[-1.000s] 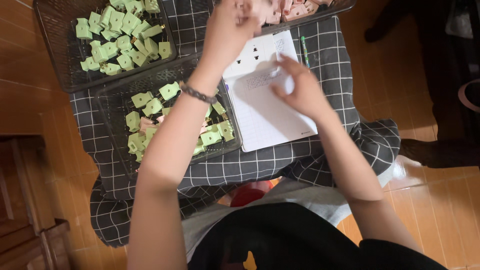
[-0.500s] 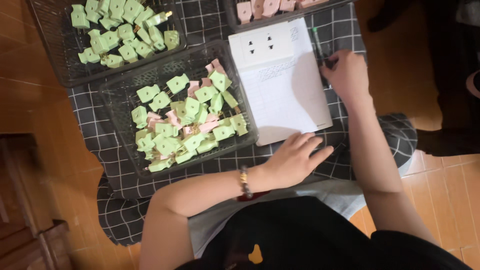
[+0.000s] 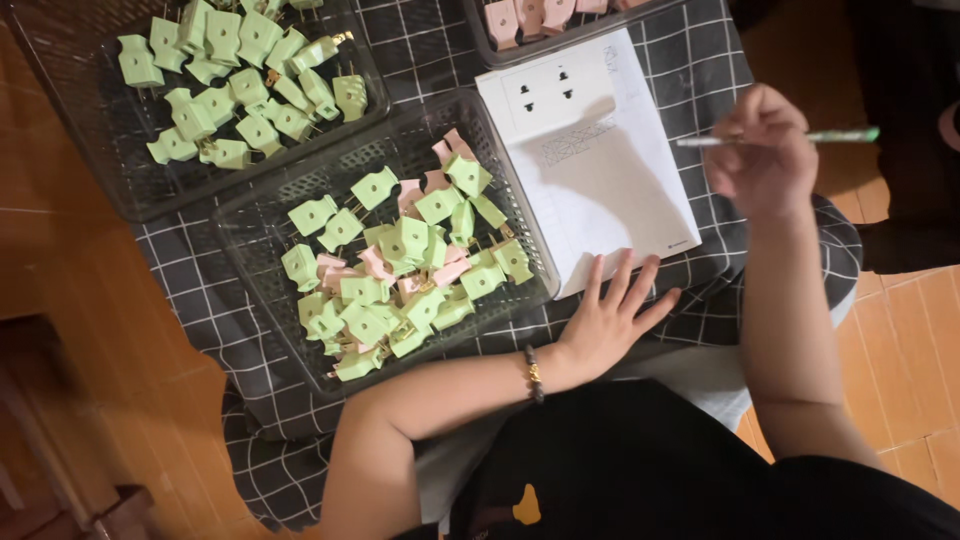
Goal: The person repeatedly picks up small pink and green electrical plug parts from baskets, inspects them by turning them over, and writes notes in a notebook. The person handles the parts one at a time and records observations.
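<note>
The pen (image 3: 775, 139) sits pinched in our right hand (image 3: 765, 155), lying crosswise, up right of the notepad (image 3: 600, 190); our left hand (image 3: 610, 320) rests flat, fingers spread, on its near corner.

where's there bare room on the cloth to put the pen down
Bare checked cloth lies left of the near tray, and a strip right of the white sheet, under the right hand holding the pen. The trays are crowded; the left hand covers the sheet's near edge.
</note>
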